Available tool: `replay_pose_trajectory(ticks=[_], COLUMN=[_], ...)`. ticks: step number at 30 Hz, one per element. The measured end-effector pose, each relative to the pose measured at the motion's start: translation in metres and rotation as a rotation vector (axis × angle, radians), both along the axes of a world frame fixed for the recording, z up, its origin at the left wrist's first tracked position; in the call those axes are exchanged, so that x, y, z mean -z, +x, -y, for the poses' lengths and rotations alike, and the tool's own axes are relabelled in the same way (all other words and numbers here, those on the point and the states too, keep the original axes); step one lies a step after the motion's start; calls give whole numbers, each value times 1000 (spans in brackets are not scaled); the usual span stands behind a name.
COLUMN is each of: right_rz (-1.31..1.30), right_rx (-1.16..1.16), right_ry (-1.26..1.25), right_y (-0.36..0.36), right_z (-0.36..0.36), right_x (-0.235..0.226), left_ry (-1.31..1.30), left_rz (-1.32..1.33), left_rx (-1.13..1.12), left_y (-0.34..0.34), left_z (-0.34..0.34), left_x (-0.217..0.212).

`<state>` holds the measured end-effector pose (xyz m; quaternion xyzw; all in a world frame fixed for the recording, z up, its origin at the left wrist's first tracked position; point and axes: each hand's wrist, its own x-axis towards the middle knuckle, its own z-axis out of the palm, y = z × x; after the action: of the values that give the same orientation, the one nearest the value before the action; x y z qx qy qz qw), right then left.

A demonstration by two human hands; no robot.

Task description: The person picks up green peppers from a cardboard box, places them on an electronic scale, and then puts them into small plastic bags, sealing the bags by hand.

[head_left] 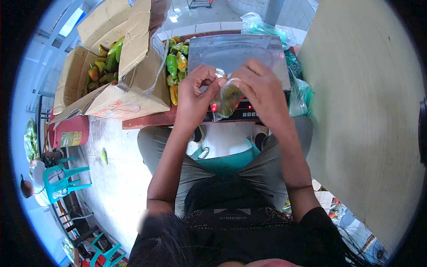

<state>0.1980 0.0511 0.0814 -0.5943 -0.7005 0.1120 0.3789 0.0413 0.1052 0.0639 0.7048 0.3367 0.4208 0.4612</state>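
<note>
Both my hands hold a small clear plastic bag [227,99] with green and yellow peppers inside, in front of me above the scale's front edge. My left hand [195,91] pinches the bag's top on the left side. My right hand [260,84] grips its top from the right, fingers curled over it. Behind the bag sits a weighing scale [262,49] with a steel pan and lit red digits. A pile of loose green, yellow and orange peppers [176,64] lies on the table left of the scale.
An open cardboard box [129,95] holding more peppers stands at the left on the wooden table [151,120]. Green plastic bags [300,95] lie right of the scale. A large pale wall surface [369,111] fills the right. Teal plastic chairs [66,178] stand on the floor lower left.
</note>
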Motion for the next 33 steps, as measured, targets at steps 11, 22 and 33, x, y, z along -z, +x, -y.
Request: replay_pose_trajectory(ticks=[11, 22, 33], right_rz=[-783, -1976, -59], right_rx=[-631, -1269, -81], right_ry=[-97, -359, 197], right_y=[37, -40, 17], right_z=[-23, -14, 13], right_x=[-5, 70, -8], left_ry=[340, -99, 254], left_rz=[-118, 123, -248], left_rx=[286, 152, 126], left_y=[-2, 23, -1], left_z=[8, -15, 3], left_x=[-72, -35, -51])
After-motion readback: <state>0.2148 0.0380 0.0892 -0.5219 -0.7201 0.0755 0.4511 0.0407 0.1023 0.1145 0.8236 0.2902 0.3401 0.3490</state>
